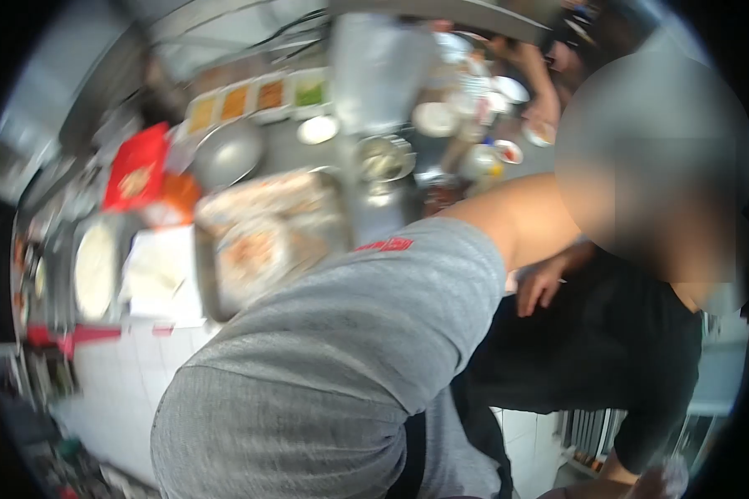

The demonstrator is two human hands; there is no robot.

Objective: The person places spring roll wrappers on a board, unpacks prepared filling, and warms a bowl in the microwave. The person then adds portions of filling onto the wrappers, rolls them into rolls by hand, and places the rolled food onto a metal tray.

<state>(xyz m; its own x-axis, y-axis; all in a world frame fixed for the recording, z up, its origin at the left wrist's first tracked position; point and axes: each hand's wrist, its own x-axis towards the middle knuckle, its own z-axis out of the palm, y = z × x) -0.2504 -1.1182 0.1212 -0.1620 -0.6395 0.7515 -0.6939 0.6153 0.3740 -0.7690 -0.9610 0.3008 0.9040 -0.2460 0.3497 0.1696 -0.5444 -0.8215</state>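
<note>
A grey short sleeve [333, 324] with a small red mark fills the middle of the view, very close to the camera. From it a bare arm [524, 218] stretches right, and its hand is hidden behind a blurred patch. Whether this arm is mine cannot be made out. No left hand of mine shows. At the bottom right edge is a blurred shape like a hand in thin clear plastic [667, 478], perhaps my right hand; its fingers are unclear. A person in a black shirt [591, 341] stands close on the right, one bare hand [541, 287] hanging loosely.
On the left counter a steel tray [204, 283] holds plastic-wrapped food, near a metal bowl [229, 154], a red box [137, 166] and white paper [162, 308]. Behind stand several food containers [270, 96]. Another person's hand [543, 116] reaches toward small bowls at the back.
</note>
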